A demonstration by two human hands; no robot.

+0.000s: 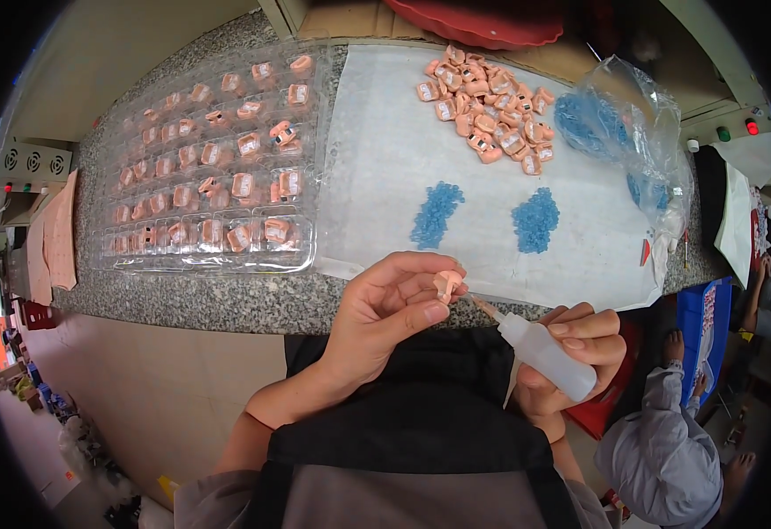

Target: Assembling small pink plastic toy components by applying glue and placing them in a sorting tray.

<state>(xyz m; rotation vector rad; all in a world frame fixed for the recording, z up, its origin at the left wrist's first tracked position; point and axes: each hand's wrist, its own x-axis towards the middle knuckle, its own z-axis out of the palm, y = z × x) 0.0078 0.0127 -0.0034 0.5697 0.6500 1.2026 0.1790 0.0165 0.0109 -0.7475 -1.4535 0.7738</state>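
Observation:
Between its thumb and fingers, my left hand (392, 304) pinches a small peach-coloured plastic piece (445, 284) above the counter's front edge. My right hand (580, 348) is wrapped round a translucent white squeeze bottle (546, 354), tilted so its narrow nozzle points up and left at the piece. The nozzle tip is very near the piece; whether they touch I cannot tell. Beyond my hands, two small heaps of blue translucent bits, a left heap (437, 214) and a right heap (536, 220), lie on a white sheet (482, 185). Farther back is a pile of similar peach pieces (491, 101).
Clear plastic trays (297, 256) holding many peach pieces cover the left of the granite counter (200, 295). A clear bag of blue bits (619, 123) lies at the back right, and a red basin (482, 19) stands behind. At lower right sits another person (663, 450) beside a blue tray (692, 331).

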